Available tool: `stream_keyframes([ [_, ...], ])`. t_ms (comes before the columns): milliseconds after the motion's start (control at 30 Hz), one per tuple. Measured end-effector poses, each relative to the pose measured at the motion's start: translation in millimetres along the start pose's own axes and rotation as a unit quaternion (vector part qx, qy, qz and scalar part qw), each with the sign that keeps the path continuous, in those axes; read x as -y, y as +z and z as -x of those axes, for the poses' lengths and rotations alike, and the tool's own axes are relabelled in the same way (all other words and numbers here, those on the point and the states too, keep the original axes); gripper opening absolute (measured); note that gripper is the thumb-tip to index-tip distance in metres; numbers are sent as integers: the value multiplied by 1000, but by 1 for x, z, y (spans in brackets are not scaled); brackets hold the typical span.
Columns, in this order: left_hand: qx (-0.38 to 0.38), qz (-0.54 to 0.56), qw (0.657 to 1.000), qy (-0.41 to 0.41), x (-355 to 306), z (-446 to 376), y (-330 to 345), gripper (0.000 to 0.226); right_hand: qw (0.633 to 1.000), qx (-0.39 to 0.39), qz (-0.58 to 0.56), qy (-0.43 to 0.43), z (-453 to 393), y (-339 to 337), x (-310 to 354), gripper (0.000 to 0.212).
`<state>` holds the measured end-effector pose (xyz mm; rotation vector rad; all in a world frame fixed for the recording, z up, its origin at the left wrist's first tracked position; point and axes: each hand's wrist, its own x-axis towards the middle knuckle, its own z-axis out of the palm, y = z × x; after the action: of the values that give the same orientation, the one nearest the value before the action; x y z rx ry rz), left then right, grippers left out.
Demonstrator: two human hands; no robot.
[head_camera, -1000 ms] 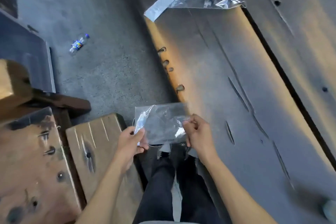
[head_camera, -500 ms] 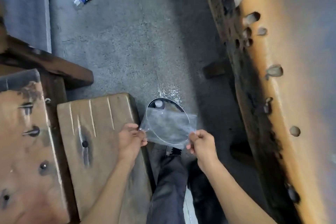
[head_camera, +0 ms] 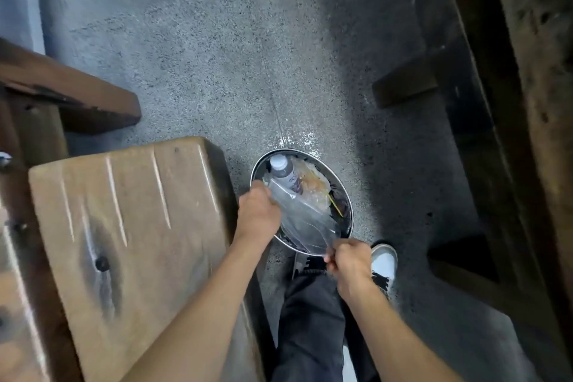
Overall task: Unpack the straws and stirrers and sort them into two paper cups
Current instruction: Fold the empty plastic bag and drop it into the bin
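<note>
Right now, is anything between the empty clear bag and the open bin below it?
Nothing visible blocks it. Left hand and right hand hold the clear bag directly over the bin, whose mouth is open; a bottle and wrappers already lie inside.

You have two hands in view: left hand [head_camera: 259, 216], right hand [head_camera: 352, 263]. One clear plastic bag [head_camera: 305, 223]. One round metal bin [head_camera: 347, 195]. One bottle [head_camera: 283, 172] inside it. One wooden bench [head_camera: 124, 242]. One white shoe [head_camera: 384, 262].
</note>
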<state>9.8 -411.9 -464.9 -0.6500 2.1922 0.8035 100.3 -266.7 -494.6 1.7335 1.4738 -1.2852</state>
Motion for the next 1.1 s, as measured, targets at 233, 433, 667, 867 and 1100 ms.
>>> stream_keyframes([
  [233,37,-135,990,-22,-1,-19,23,31,999,-14,42,2,-32,7,6,17],
  [433,29,-157,987,-26,-3,-4,14,31,994,-35,98,-22,-27,-3,3,17],
  [667,-34,-95,995,27,-43,35,-27,25,962,-2,168,-216,58,-40,65,11],
  [867,-183,47,959,214,-140,139,-113,35,882,29,67,-466,209,-104,158,12],
  [1100,-235,90,879,406,-247,302,-202,39,798,-13,46,-601,360,-222,206,29],
])
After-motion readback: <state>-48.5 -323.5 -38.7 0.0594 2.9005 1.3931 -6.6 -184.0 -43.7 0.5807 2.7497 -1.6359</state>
